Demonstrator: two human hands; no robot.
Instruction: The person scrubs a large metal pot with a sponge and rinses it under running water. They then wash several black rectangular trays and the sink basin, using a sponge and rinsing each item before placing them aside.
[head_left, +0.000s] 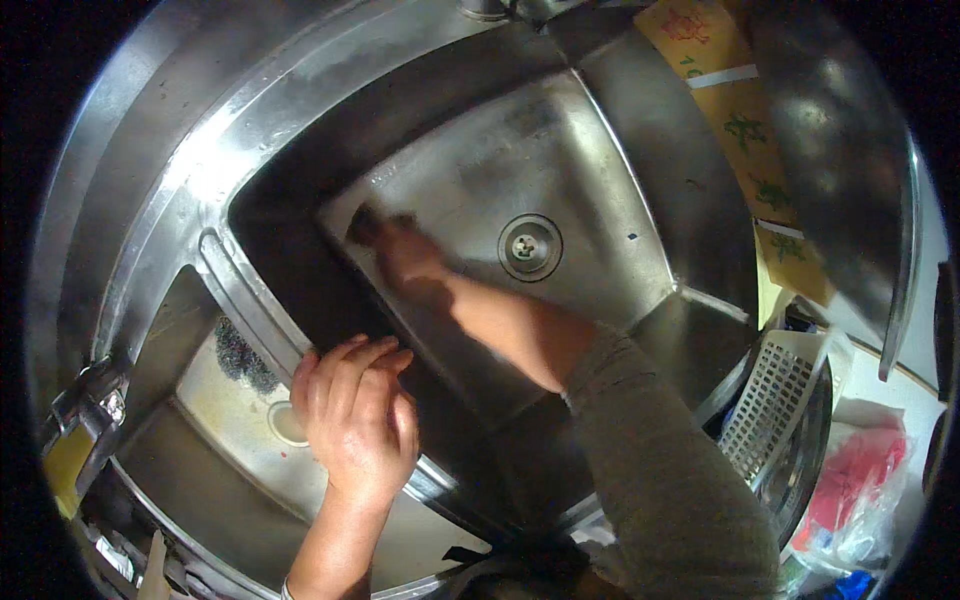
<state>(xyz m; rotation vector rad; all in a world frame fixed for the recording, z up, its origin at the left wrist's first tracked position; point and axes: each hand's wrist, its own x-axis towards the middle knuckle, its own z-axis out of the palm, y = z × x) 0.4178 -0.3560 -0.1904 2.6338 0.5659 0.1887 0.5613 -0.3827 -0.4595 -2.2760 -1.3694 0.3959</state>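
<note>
My right hand (409, 259) reaches down into the larger stainless steel sink basin (480, 172), close to its left inner corner. Its fingers press a dark, blurred pad (365, 225) against the basin floor; motion blur hides exactly what the pad is. Over the metal divider (251, 296) between the two basins lies my left hand (360, 424), back upward, with loosely bent fingers and nothing visible in it. A round drain strainer (530, 247) with small pale scraps sits in the larger basin floor, to the right of my right hand.
The smaller basin (247, 480) at lower left holds a dark steel wool scourer (244, 354) beside a drain hole (287, 424). Faucet hardware (101, 405) stands at the left rim. To the right are marked cardboard (750, 150), a white perforated basket (776, 397) and plastic bags (855, 480).
</note>
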